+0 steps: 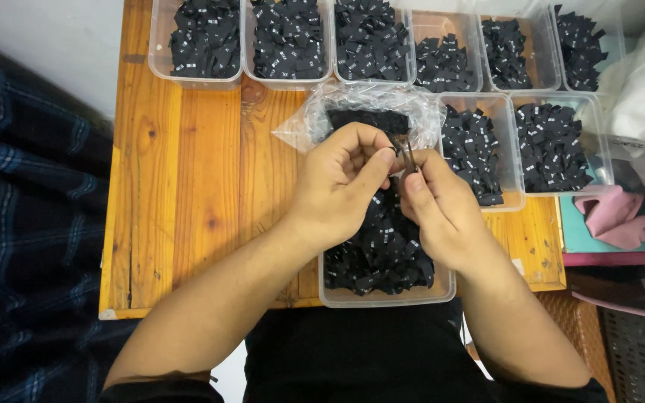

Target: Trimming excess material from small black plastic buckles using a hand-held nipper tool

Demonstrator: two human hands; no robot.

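Sitting on the near edge of a wooden table (188, 186), a clear plastic tub (382, 297) is holding a heap of small black woven labels (382, 250), its long axis running near to far. Both hands are meeting above it. Left hand (337, 186) is curling, fingers closing on a black label. Right hand (438, 209) is pinching small metal tweezers (406, 153), tips pointing far. More label tubs (285, 41) are lining the far edge.
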